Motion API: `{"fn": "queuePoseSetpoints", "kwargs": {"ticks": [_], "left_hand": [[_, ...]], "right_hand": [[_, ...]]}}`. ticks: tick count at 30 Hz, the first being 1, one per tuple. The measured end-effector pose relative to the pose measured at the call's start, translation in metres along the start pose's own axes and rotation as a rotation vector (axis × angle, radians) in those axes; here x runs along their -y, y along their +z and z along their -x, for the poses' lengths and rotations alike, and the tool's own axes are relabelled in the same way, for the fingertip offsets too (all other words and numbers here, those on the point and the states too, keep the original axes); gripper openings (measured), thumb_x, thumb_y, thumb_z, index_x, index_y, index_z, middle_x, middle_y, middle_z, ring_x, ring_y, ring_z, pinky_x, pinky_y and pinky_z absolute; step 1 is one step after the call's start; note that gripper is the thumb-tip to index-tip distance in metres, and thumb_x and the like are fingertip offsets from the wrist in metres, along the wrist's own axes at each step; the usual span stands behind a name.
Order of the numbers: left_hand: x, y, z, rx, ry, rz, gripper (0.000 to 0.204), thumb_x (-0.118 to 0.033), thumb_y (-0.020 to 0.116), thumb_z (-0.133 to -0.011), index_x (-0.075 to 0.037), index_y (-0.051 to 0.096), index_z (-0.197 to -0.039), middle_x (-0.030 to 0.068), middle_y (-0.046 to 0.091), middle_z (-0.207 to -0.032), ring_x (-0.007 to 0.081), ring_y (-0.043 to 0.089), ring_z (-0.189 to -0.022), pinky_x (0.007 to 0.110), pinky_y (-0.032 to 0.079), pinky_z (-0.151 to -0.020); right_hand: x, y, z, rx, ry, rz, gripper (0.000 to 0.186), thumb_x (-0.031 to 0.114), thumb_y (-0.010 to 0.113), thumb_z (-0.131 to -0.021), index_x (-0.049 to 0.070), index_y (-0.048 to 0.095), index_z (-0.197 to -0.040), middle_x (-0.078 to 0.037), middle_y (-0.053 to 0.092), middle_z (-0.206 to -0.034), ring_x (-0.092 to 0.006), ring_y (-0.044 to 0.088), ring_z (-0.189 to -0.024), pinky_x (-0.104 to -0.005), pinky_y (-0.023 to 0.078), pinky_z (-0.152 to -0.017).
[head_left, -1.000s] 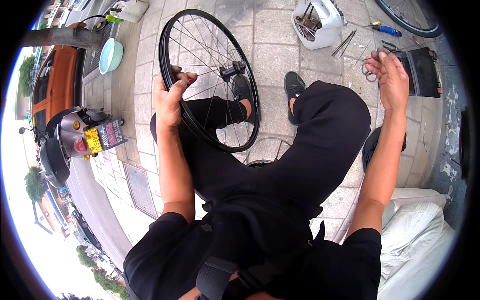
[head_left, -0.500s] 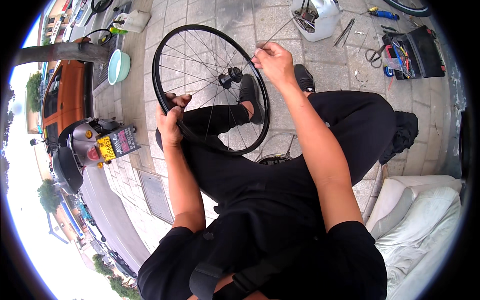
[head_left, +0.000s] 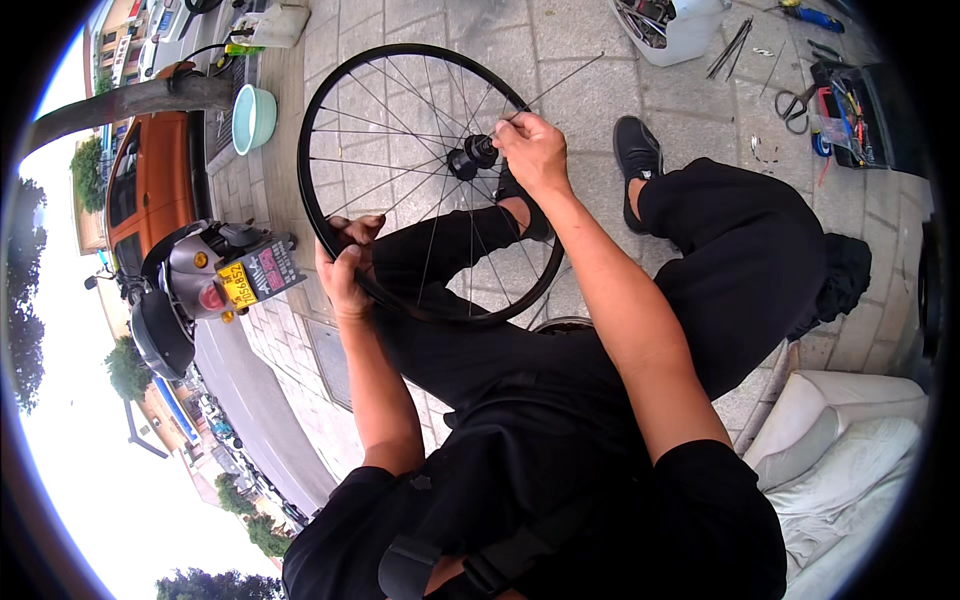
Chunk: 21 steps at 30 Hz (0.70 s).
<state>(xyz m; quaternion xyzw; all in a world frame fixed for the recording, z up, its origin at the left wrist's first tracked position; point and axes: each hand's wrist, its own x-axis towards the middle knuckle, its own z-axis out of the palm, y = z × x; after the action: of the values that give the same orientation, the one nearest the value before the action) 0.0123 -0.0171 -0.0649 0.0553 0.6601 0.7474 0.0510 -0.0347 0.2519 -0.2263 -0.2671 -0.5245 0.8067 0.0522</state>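
Note:
A black bicycle wheel rim [head_left: 306,150] leans across my left leg, with thin black spokes running to the black hub [head_left: 466,160] at its middle. My left hand [head_left: 347,268] is closed round the rim at its near left side, fingers curled inside it. My right hand [head_left: 533,152] pinches a loose spoke [head_left: 572,75] close to the hub. The spoke's far end sticks out past the rim to the upper right. The fingertips hide the spoke's other end, so I cannot tell whether it touches the hub.
On the paving at right lie scissors [head_left: 794,110], several loose spokes [head_left: 730,48] and an open black toolbox [head_left: 890,120]. A cut white jug [head_left: 690,35] with parts stands ahead. A turquoise basin [head_left: 254,118] and a parked scooter [head_left: 190,275] are at left, a pale couch [head_left: 840,410] at right.
My right hand has moved from beyond the rim's edge inward to the hub, taking the spoke along. My left hand keeps its hold on the rim. The view has shifted slightly.

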Motion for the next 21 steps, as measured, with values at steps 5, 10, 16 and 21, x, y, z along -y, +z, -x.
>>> {"fn": "queuePoseSetpoints", "kwargs": {"ticks": [5, 10, 16, 21], "left_hand": [[0.000, -0.003, -0.002, -0.006, -0.009, -0.001, 0.046, -0.007, 0.064, -0.086, 0.000, 0.051, -0.130, 0.0137, 0.061, -0.096, 0.0386, 0.065, -0.116, 0.062, 0.043, -0.115], [0.000, -0.002, -0.006, 0.001, -0.001, -0.001, 0.047, -0.008, 0.064, -0.085, 0.000, 0.051, -0.129, 0.0136, 0.061, -0.096, 0.0387, 0.065, -0.115, 0.062, 0.043, -0.115], [0.000, -0.003, -0.006, -0.003, 0.006, -0.013, 0.046, -0.009, 0.064, -0.085, 0.000, 0.051, -0.128, 0.0136, 0.061, -0.096, 0.0385, 0.065, -0.115, 0.062, 0.043, -0.115], [0.001, -0.005, -0.005, -0.009, -0.002, -0.016, 0.047, -0.009, 0.064, -0.085, 0.000, 0.050, -0.129, 0.0138, 0.061, -0.096, 0.0382, 0.065, -0.117, 0.061, 0.043, -0.115]], "right_hand": [[-0.007, 0.002, -0.001, 0.013, -0.057, 0.049, 0.022, 0.020, 0.072, -0.094, -0.001, 0.076, -0.098, -0.008, 0.076, -0.080, -0.0147, 0.071, -0.073, -0.0314, 0.056, -0.071], [-0.010, 0.003, 0.004, 0.010, -0.070, 0.073, 0.023, 0.021, 0.072, -0.094, -0.001, 0.076, -0.099, -0.011, 0.077, -0.082, -0.0161, 0.071, -0.075, -0.0316, 0.056, -0.073], [-0.012, 0.005, 0.006, 0.025, -0.086, 0.040, 0.023, 0.021, 0.072, -0.093, 0.001, 0.078, -0.104, -0.011, 0.078, -0.085, -0.0171, 0.073, -0.077, -0.0321, 0.057, -0.074], [-0.005, 0.005, 0.007, 0.052, -0.121, 0.112, 0.022, 0.021, 0.072, -0.094, 0.003, 0.078, -0.106, -0.012, 0.079, -0.087, -0.0172, 0.075, -0.079, -0.0321, 0.057, -0.074]]}}
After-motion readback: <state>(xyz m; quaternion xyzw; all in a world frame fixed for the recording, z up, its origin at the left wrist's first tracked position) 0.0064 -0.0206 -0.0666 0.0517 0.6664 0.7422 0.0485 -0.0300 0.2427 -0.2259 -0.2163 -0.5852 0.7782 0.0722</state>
